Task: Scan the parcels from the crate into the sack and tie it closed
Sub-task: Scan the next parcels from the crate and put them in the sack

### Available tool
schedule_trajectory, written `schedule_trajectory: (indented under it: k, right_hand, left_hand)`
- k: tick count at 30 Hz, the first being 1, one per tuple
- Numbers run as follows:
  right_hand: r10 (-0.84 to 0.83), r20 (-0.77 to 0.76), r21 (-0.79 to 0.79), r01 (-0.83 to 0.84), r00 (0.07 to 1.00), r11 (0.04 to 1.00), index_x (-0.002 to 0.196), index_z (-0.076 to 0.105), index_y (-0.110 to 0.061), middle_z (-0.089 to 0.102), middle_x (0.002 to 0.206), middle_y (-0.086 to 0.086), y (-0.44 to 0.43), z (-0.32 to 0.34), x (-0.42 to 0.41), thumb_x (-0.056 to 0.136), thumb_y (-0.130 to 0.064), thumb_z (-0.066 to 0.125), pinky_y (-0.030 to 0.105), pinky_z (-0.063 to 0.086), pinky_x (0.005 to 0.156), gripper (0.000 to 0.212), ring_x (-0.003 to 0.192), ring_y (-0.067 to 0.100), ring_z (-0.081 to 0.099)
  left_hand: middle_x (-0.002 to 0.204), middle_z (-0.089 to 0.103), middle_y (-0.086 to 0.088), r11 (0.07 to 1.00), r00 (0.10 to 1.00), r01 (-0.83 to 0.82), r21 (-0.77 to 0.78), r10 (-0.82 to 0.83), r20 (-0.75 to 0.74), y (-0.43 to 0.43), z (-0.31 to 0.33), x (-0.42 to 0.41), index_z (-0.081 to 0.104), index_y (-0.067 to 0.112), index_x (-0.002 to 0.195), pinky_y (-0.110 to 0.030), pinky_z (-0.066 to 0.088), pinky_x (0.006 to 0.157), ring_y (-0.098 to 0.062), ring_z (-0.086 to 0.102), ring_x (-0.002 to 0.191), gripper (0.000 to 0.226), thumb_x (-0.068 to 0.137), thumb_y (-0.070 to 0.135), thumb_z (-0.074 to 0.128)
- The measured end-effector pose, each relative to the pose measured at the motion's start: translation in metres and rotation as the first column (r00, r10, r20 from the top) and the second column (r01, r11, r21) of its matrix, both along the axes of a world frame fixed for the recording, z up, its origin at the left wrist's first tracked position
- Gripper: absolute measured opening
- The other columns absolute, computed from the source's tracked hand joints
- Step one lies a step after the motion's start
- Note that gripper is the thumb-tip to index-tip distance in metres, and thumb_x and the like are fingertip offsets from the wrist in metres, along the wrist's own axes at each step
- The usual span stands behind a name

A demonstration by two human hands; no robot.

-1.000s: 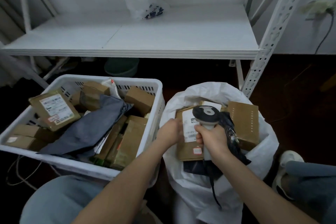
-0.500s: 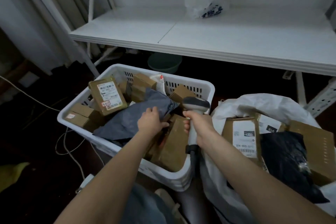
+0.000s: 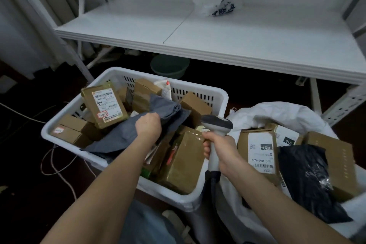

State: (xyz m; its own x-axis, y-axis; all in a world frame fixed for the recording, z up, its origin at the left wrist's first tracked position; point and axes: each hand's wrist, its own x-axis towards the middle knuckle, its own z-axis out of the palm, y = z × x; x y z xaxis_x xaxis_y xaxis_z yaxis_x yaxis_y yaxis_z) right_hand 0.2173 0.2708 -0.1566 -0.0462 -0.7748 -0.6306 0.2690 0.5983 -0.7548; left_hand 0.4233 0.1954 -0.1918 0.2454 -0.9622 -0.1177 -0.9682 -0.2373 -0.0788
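1. Left hand (image 3: 148,126) has moved off the sack (image 3: 281,113) and over to the crate (image 3: 174,201). A second ago it was at the labelled box (image 3: 259,150) in the sack; now it sits on the grey bag (image 3: 118,138).
2. Its fingers curl into a fold of the grey bag and it looks like a grip. The bag is not lifted yet and lies across the boxes in the crate.
3. Right hand (image 3: 221,150) is clamped on the scanner (image 3: 216,124) handle, same hold as before. It has shifted from above the sack to the gap between crate and sack, with the head pointing toward the crate.
4. Hands are apart, left in the crate and right just beside its rim.
5. Meaning: the last parcel is done and dropped, and the grey bag is likely next to scan.
6. The sack is open, holding the labelled box, a black bag (image 3: 309,182) and more boxes. The crate holds many parcels, so tying is a long way off.
7. The view has swung left since a second ago, so more of the crate shows and the shelf (image 3: 237,31) sits further right.
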Motion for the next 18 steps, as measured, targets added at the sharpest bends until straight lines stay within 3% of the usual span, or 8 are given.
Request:
schedule_trajectory:
  k: [3,5,8,11,13,15,16,18]
  right_hand:
    - [-0.015,0.023,-0.045,0.016,1.0,0.999,0.079,0.063,-0.001,0.055,0.055,0.007,0.013,0.012,-0.004,0.087,-0.009,0.066,0.026,0.044,0.047,0.011,0.042,0.013,0.048]
    - [-0.024,0.044,-0.078,0.028,0.999,0.997,0.08,0.063,-0.001,0.054,0.053,0.007,0.023,0.021,-0.008,0.087,-0.008,0.066,0.025,0.043,0.045,0.011,0.039,0.013,0.047]
    - [-0.039,0.064,-0.095,0.045,0.997,0.995,0.08,0.063,-0.001,0.053,0.051,0.006,0.04,0.031,-0.018,0.087,-0.006,0.066,0.025,0.042,0.045,0.009,0.039,0.013,0.047]
    - [-0.04,0.083,-0.087,0.047,0.996,0.995,0.077,0.061,-0.002,0.052,0.049,0.005,0.051,0.029,-0.027,0.088,-0.006,0.064,0.023,0.039,0.041,0.012,0.038,0.013,0.045]
    - [-0.04,0.091,-0.061,0.046,0.995,0.997,0.075,0.061,-0.003,0.052,0.048,0.004,0.053,0.023,-0.032,0.088,-0.007,0.063,0.022,0.039,0.041,0.013,0.037,0.012,0.046]
    - [-0.055,0.083,-0.033,0.058,0.995,0.998,0.077,0.063,-0.003,0.054,0.049,0.004,0.051,0.016,-0.036,0.087,-0.008,0.064,0.022,0.042,0.042,0.011,0.037,0.011,0.047]
    - [-0.059,0.08,-0.022,0.061,0.995,0.998,0.077,0.063,-0.003,0.054,0.049,0.004,0.049,0.013,-0.038,0.087,-0.008,0.065,0.022,0.042,0.043,0.011,0.038,0.01,0.047]
    - [-0.057,0.08,-0.01,0.058,0.995,0.998,0.078,0.064,-0.003,0.055,0.049,0.003,0.044,0.008,-0.039,0.087,-0.009,0.066,0.022,0.043,0.044,0.011,0.038,0.01,0.048]
  left_hand:
    - [0.101,0.067,-0.013,0.991,0.997,-0.013,-0.137,0.001,-0.082,0.002,0.036,0.002,0.065,0.009,0.106,-0.036,0.045,0.067,-0.032,0.064,0.094,0.022,0.095,0.015,0.047]
    - [0.101,0.067,-0.014,0.986,0.993,0.004,-0.168,-0.023,-0.114,0.008,0.06,0.003,0.064,0.011,0.11,-0.036,0.044,0.067,-0.034,0.064,0.093,0.025,0.095,0.02,0.047]
    - [0.103,0.067,-0.01,0.988,0.983,0.091,-0.123,-0.109,-0.15,0.029,0.075,-0.006,0.066,0.015,0.111,-0.036,0.048,0.073,-0.032,0.063,0.095,0.026,0.095,0.027,0.049]
    - [0.107,0.068,-0.008,0.982,0.966,0.182,-0.038,-0.186,-0.178,0.055,0.051,-0.024,0.066,0.018,0.114,-0.035,0.051,0.074,-0.027,0.064,0.094,0.026,0.096,0.029,0.051]
    - [0.127,0.058,-0.009,0.977,0.961,0.186,0.101,-0.16,-0.226,0.066,0.024,-0.035,0.052,0.019,0.131,-0.038,0.051,0.085,-0.028,0.058,0.111,0.042,0.092,0.035,0.059]
    - [0.15,0.032,-0.01,0.958,0.968,0.172,0.231,-0.122,-0.218,0.071,0.002,-0.041,0.023,0.021,0.149,-0.045,0.042,0.102,-0.031,0.038,0.134,0.084,0.083,0.046,0.069]
    - [0.156,0.02,-0.01,0.956,0.976,0.155,0.248,-0.108,-0.191,0.07,-0.005,-0.043,0.011,0.021,0.152,-0.048,0.037,0.106,-0.032,0.028,0.14,0.098,0.08,0.048,0.072]
    - [0.158,0.01,-0.014,0.968,0.99,0.105,0.228,-0.08,-0.114,0.064,-0.013,-0.046,-0.001,0.021,0.153,-0.05,0.034,0.108,-0.035,0.021,0.142,0.105,0.081,0.046,0.071]
